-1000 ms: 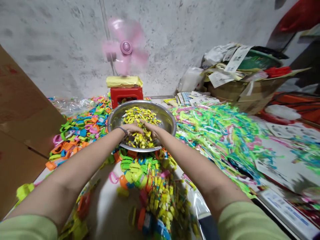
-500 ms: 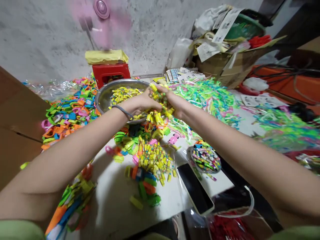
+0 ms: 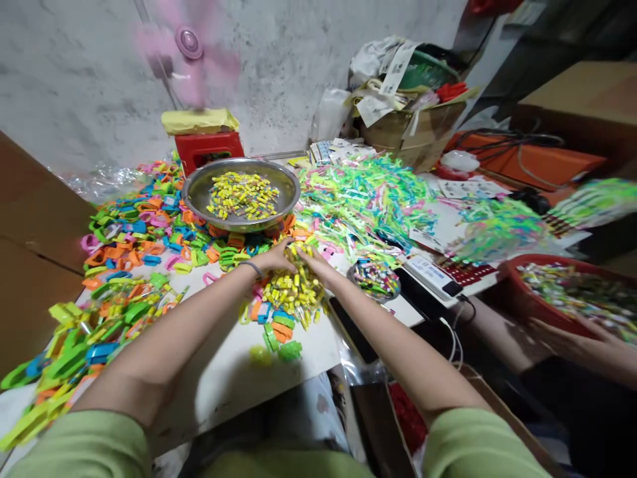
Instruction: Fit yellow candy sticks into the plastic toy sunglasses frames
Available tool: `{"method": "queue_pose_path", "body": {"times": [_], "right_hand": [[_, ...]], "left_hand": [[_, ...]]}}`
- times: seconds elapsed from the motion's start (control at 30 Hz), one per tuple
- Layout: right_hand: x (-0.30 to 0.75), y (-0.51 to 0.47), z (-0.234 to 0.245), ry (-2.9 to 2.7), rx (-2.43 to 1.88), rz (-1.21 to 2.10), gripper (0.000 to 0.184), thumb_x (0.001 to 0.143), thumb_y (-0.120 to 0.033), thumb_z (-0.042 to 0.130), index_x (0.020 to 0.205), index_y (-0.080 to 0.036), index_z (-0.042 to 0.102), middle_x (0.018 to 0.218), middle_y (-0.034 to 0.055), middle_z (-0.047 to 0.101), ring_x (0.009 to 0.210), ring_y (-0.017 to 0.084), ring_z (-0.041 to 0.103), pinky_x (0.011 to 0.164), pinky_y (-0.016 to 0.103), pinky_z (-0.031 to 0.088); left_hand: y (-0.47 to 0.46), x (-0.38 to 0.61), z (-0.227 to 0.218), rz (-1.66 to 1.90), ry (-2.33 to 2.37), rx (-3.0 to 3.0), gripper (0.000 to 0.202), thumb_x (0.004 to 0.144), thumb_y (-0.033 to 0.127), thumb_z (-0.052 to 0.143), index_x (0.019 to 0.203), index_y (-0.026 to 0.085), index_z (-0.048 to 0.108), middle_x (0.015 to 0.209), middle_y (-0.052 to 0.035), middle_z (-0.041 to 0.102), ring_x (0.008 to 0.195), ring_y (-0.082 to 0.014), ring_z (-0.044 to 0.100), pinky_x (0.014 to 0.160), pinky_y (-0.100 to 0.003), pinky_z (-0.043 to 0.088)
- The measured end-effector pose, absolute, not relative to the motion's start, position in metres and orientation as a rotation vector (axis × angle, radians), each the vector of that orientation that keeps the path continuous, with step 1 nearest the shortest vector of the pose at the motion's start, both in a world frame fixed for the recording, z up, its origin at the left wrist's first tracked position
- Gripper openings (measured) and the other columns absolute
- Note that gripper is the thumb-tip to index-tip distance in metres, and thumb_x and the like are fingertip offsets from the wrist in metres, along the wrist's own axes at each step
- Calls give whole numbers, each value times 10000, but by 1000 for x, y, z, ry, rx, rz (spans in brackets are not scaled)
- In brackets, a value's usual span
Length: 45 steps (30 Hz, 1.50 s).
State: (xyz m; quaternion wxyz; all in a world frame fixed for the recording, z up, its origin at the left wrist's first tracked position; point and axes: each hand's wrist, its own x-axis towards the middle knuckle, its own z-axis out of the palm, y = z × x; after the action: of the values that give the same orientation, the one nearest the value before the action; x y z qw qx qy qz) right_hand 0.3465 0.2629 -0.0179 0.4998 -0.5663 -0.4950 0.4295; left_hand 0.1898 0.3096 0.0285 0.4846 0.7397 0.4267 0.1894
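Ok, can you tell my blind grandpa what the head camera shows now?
A left hand and right hand cup small yellow pieces heaped on a white table, near a metal bowl of similar ones. At right, another person's hand is at a red tub.

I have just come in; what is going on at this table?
The person's left hand and right hand are cupped around small yellow pieces heaped on the white table. Beyond, a metal bowl holds more of them. Coloured plastic bands lie on the left. At the right, another person's hand is at a red basin.
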Motion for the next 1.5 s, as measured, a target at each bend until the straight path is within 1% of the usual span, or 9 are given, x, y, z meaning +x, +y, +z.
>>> {"method": "queue_pose_path", "body": {"times": [0.13, 0.23, 0.47, 0.53, 0.6, 0.73, 1.0, 1.23, 1.5], "right_hand": [[347, 247, -34, -1305, -1398, 1020, 542, 828, -621, 562, 1228, -257, 589, 1330, 66, 583, 1253, 261, 511, 1105, 475, 338], [352, 235, -36, -1405, -1357, 1008, 530, 847, -637, 524, 1184, -246, 642, 1334, 71, 585, 1288, 262, 478, 1135, 467, 278], [347, 212, -40, -1527, -1154, 928, 459, 837, -592, 581, 1173, -294, 677, 1281, 33, 634, 1257, 233, 515, 1125, 416, 299], [342, 211, -48, -1473, -1129, 863, 439, 852, -568, 563, 1159, -277, 679, 1273, 40, 639, 1243, 230, 528, 1110, 419, 322], [338, 213, -57, -1392, -1124, 789, 431, 853, -550, 553, 1134, -249, 682, 1251, 56, 650, 1222, 235, 543, 1094, 429, 343], [331, 215, -74, -1220, -1125, 666, 414, 826, -522, 567, 1080, -215, 679, 1199, 81, 671, 1180, 240, 568, 1070, 446, 371], [307, 229, -70, -943, -1007, 631, 451, 839, -507, 515, 1139, -178, 584, 1156, 130, 681, 1137, 242, 613, 1013, 455, 427], [345, 185, -53, -858, -1019, 618, 354, 867, -442, 534, 1126, -203, 572, 1113, 101, 693, 1095, 244, 633, 977, 463, 442], [312, 128, -91, -902, -1218, 603, 309, 900, -433, 505, 1064, -205, 633, 1124, 88, 671, 1096, 225, 597, 1001, 407, 420]], "left_hand": [[304, 169, 22, 423, 1083, 1885, 924, 503, 188, 832, 1358, 160, 482, 1350, -159, 551, 1184, -317, 556, 1011, -433, 453], [283, 150, 22, 475, 1112, 1968, 827, 582, 200, 787, 1355, 142, 499, 1427, -172, 481, 1294, -340, 470, 1101, -462, 366], [134, 128, -15, 657, 1167, 2248, 497, 829, 338, 618, 1312, 241, 546, 1502, -117, 378, 1410, -307, 304, 1166, -529, 224], [96, 135, -36, 527, 1043, 2452, 433, 833, 368, 631, 1259, 302, 591, 1469, -79, 447, 1412, -332, 303, 1167, -625, 108], [76, 144, -54, 430, 999, 2580, 404, 861, 401, 604, 1257, 321, 590, 1452, -60, 489, 1398, -332, 340, 1152, -671, 81], [73, 156, -71, 394, 1142, 2693, 343, 905, 330, 548, 1244, 300, 594, 1418, -66, 536, 1355, -319, 418, 1130, -694, 151], [75, 169, -70, 311, 1031, 2786, 342, 927, 310, 500, 1259, 242, 547, 1365, -71, 578, 1323, -282, 452, 1139, -616, 233], [88, 159, -86, 420, 1144, 2780, 295, 912, 196, 502, 1176, 279, 603, 1224, -46, 664, 1219, -255, 548, 1115, -609, 260], [95, 134, -86, 541, 1139, 2699, 385, 888, 99, 457, 1205, 241, 624, 1265, -91, 643, 1147, -247, 596, 1078, -517, 349]]}}
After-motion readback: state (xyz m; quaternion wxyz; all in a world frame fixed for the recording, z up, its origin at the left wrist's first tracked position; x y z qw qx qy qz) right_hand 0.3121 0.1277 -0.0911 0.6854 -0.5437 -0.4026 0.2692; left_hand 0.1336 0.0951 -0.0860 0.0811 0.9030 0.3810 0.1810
